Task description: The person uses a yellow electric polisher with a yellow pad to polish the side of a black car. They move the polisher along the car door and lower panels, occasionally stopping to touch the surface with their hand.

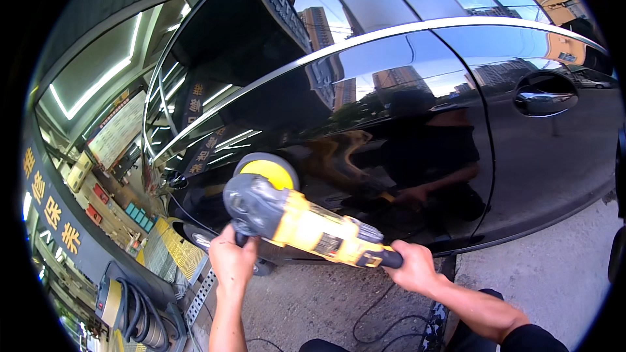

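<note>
Black car (430,143) shone curved, mirror-smooth | long yellow-and-black polisher (316,225) lay between left hand (233,261) and right hand (412,266), at left's 2 o'clock, right's 10 o'clock | left hand curled round its side handle (241,238), right hand clasped its tail (391,259) | round yellow-and-grey pad (272,171) sat at left hand's 1 o'clock

Displaying four large yellow characters (49,202) on the grey pillar (91,262), left of the left hand (235,257). Reflecting similar characters (201,155) on the black car panel (293,124) above that hand, and pale sign lettering (279,1) on the window (225,32) farther above. Carrying a label (328,243) on the yellow polisher (301,218) between that hand and the right hand (415,266), blurring beyond reading.
</note>
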Tool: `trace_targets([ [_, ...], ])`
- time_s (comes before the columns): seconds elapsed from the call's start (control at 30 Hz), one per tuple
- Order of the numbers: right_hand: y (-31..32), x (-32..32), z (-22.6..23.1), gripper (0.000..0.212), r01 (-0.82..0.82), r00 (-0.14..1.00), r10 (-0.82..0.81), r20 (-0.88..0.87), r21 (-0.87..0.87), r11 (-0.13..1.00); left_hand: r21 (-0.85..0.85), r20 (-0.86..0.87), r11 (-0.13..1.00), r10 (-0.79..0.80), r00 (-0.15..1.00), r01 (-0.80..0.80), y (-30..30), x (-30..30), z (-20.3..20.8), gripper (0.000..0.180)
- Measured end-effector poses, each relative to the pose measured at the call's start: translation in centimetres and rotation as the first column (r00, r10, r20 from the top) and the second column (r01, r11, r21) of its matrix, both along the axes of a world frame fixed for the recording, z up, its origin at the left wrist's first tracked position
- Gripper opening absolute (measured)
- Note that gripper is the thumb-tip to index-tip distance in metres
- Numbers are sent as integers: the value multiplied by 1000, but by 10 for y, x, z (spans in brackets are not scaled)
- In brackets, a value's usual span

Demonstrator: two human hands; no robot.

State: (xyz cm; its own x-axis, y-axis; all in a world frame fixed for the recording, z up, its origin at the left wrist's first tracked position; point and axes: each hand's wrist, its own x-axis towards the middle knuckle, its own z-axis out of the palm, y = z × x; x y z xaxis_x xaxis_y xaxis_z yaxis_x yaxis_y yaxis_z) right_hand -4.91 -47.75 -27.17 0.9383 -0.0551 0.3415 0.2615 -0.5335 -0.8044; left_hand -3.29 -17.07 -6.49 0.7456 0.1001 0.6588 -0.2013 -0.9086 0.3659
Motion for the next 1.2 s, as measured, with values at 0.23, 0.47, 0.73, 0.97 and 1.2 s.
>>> trace_targets([
  [0.23,-88,-102,-101,27,161,986,-162,-48,553,817,497,-104,748,-453,885,441,-193,-39,25,15],
  [0.47,-126,-165,-152,33,382,894,-440,-80,650,657,437,-310,531,-668,676,726,-298,-58,-29,4],
  [0.73,-104,-89,-138,34,114,994,-111,-25,274,955,221,-171,926,-272,947,306,-150,-40,-67,16],
  [0.97,-35,5,-37,27,23,995,-10,95,-136,991,-88,38,996,-5,999,8,4,30,-94,23],
  [1.2,9,45,0,18,-66,987,102,126,-256,964,-280,43,958,70,997,-55,80,57,-110,25],
])
